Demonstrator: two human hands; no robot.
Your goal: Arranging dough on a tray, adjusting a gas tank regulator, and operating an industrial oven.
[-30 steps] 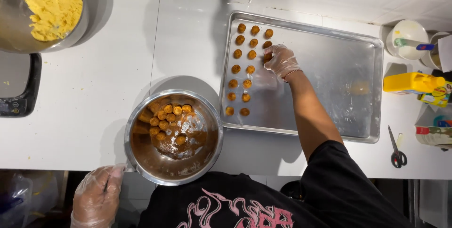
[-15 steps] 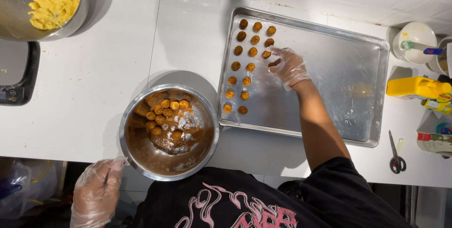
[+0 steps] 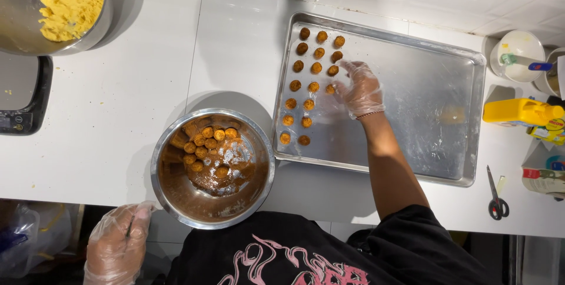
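Right hand grip: the gloved right hand [image 3: 362, 89] is reaching over the baking tray [image 3: 412, 90], fingers loosely curled and pressing toward one small orange ball [image 3: 331, 89] at the end of the third column (whether it is pinching the ball or just touching it, I cannot tell).
Balls on tray: coated balls [image 3: 306, 85] are lying in neat columns at the tray's left end, kept apart, in my judgement so that they are not sticking together.
Tray: it is sitting flat on the white table [image 3: 176, 55], its right part bare.
Bowl of balls: a steel bowl [image 3: 212, 167] just beside the tray's near-left corner is holding more balls in brown powder, close for short reaches.
Left hand grip: the gloved left hand [image 3: 115, 249] is hanging below the table edge, fingers loosely bent, holding nothing that I can see.
Further out: a bowl of yellow crumbs [image 3: 65, 2], a scale [image 3: 23, 93], scissors [image 3: 497, 194] and bottles [image 3: 521, 111].
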